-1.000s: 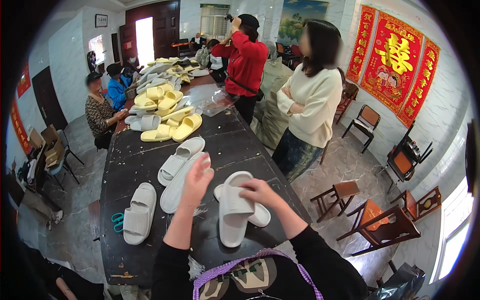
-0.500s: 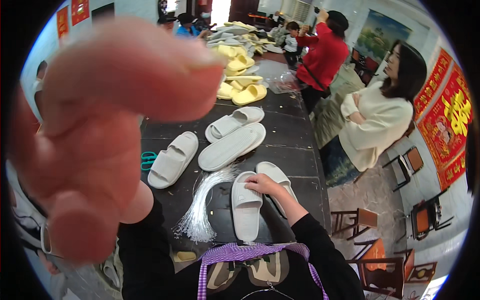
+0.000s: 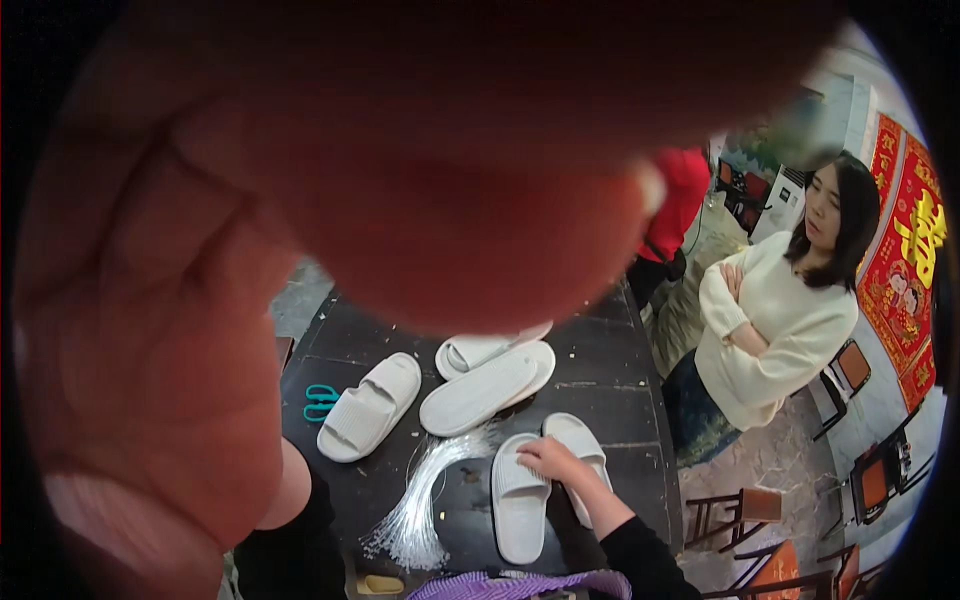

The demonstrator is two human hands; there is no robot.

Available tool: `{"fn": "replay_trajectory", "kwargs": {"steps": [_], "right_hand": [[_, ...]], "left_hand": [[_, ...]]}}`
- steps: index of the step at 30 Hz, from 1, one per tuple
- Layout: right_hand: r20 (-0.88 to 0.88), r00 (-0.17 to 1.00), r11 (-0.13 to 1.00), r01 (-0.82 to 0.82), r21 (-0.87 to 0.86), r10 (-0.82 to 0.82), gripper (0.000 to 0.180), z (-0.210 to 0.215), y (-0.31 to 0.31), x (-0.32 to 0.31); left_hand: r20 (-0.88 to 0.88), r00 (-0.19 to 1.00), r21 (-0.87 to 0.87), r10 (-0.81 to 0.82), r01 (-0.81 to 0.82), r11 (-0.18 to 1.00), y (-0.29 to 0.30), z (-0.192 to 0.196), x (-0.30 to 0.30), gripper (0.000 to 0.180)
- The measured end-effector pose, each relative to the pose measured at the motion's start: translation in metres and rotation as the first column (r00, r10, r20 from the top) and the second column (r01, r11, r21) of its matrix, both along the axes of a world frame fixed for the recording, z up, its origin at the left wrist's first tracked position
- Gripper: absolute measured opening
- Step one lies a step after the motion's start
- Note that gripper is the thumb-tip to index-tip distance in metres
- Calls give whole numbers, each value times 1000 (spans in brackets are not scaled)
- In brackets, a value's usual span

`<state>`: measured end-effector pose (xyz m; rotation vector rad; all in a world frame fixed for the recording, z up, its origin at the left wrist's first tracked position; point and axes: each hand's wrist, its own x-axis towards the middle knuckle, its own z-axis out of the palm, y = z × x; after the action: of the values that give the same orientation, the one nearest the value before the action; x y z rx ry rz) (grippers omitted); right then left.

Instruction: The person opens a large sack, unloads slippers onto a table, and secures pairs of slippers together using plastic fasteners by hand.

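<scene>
My left hand [image 3: 190, 340] is raised right in front of the camera, its palm and a finger filling the upper left. Blur and closeness hide its fingertips and anything in them. Low in the view, my right hand [image 3: 553, 462] has its fingers closed on the strap of a light grey slide slipper [image 3: 520, 530] lying on the dark table. A matching slipper [image 3: 578, 436] lies just right of it, partly behind my right wrist. To their left fans out a bundle of shiny, clear strands [image 3: 412, 525].
Farther up the table [image 3: 610, 390] rest a grey slipper showing its sole [image 3: 478, 398], another slipper beside it, and a single slipper [image 3: 370, 408] next to teal-handled scissors [image 3: 319, 401]. A person in a cream sweater [image 3: 775, 335] stands to the right. Wooden chairs [image 3: 760, 505] stand on the floor.
My left hand has come nearer the camera and spread rightward, covering the far table and yellow slippers. The view has tilted up, lowering the table in it. My right hand stays on the slipper.
</scene>
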<state>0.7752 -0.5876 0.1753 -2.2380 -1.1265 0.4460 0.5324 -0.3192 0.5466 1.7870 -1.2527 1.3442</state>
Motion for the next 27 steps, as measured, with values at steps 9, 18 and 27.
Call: {"fn": "replay_trajectory", "kwargs": {"steps": [9,18,27], "right_hand": [[369,903,969,164,183,-222,21,-29,-41,23],[96,857,859,492,141,-507,23,-15,-113,0],[103,796,803,589,92,-596,40,-31,-82,-40]], "left_hand": [[-155,982,-86,108,-123,989,21,-33,8,46],[-609,793,-229,24,-205,952,13,-76,32,38],[-919,253,-38,302,-819,573,-3,-290,63,13]]}}
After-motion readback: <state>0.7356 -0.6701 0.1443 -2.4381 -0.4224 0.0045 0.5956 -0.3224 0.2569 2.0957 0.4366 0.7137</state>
